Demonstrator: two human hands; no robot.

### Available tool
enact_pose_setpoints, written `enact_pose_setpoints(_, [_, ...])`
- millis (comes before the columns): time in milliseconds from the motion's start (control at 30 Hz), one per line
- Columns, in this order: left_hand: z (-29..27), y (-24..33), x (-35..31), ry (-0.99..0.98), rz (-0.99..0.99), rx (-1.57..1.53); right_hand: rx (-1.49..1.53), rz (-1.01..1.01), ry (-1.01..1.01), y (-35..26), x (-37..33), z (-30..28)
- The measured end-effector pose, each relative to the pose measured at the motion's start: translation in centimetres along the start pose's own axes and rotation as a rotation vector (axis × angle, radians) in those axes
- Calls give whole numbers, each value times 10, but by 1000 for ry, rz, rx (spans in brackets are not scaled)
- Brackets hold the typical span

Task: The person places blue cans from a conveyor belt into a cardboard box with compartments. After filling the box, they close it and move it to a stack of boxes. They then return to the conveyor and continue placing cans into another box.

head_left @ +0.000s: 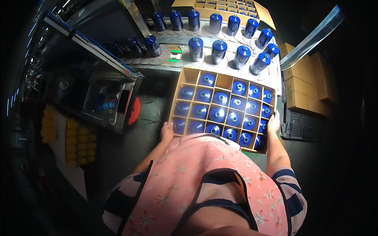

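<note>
In front of my body is a divided cardboard box (189, 75) of blue glass bottles (217, 114), standing upright with their narrow necks up. Two compartments along its far row hold no bottle, one of them at the far left corner. My left hand (167, 131) grips the box's near left side, its fingers partly hidden. On the right side wall my right hand (273, 122) is closed round the edge. The near side of the box meets my pink flowered apron (204, 151).
Beyond the box, a conveyor (165, 38) carries two rows of blue bottles (219, 51). Another divided carton (267, 15) sits behind it. Closed cardboard boxes (303, 92) are stacked at right, by a clear hanging strip (315, 37). A red round stool (134, 111) stands left.
</note>
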State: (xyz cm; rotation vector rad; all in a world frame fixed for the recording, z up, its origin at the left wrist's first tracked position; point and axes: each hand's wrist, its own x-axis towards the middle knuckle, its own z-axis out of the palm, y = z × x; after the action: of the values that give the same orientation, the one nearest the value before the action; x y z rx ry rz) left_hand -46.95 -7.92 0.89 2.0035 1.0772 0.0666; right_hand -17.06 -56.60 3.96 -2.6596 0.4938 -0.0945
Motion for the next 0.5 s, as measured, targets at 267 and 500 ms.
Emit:
enact_pose_setpoints(267, [-57, 41, 71, -194, 112, -36, 4, 54, -27, -22, 16, 6])
enact_pose_setpoints(500, [-26, 135, 108, -155, 442, -34, -20, 35, -12, -36, 27, 6])
